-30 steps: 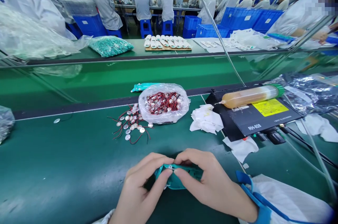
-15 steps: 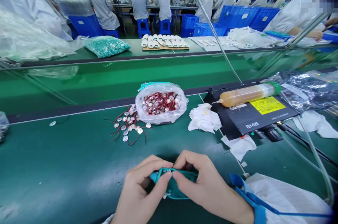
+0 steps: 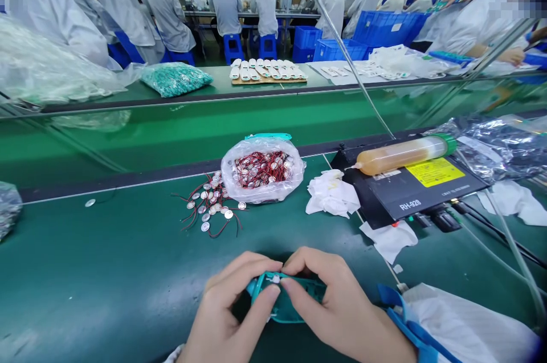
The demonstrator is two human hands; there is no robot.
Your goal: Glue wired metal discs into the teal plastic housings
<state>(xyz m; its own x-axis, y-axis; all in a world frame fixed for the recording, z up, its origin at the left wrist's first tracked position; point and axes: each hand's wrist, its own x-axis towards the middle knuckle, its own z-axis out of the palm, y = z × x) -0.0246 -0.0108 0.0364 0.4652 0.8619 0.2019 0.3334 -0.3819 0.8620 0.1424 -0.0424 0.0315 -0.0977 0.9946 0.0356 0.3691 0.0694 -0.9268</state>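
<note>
Since half a second ago, the thumb of my left hand [image 3: 228, 300] has drawn down a little, baring more of a small white part [image 3: 276, 279]; beyond my hands, a teal piece [image 3: 268, 136] has shifted right, and a standing person [image 3: 117, 1] in a white coat has come into view far off on the left.

Both my hands are half closed on one teal shell [image 3: 290, 313], which lies between them with its hollow facing me. My left fingers curl over its far rim, thumb on the near side; my right hand [image 3: 337, 294] grips the other end the same way. My index fingertips nearly meet at the far edge. My right thumb is right by the white part; whether it touches, I cannot tell. A blue strap [image 3: 412, 326] rings my right wrist.

Just beyond my left hand, loose wired discs [image 3: 213, 198] spread over the green tabletop [image 3: 128, 272]. Straight ahead of both hands stands a clear bag [image 3: 273, 195] full of the same discs, the teal piece behind it. Past my right hand are crumpled tissue [image 3: 331, 195] and a black box [image 3: 380, 203] with an amber-filled syringe [image 3: 393, 158] on top.
</note>
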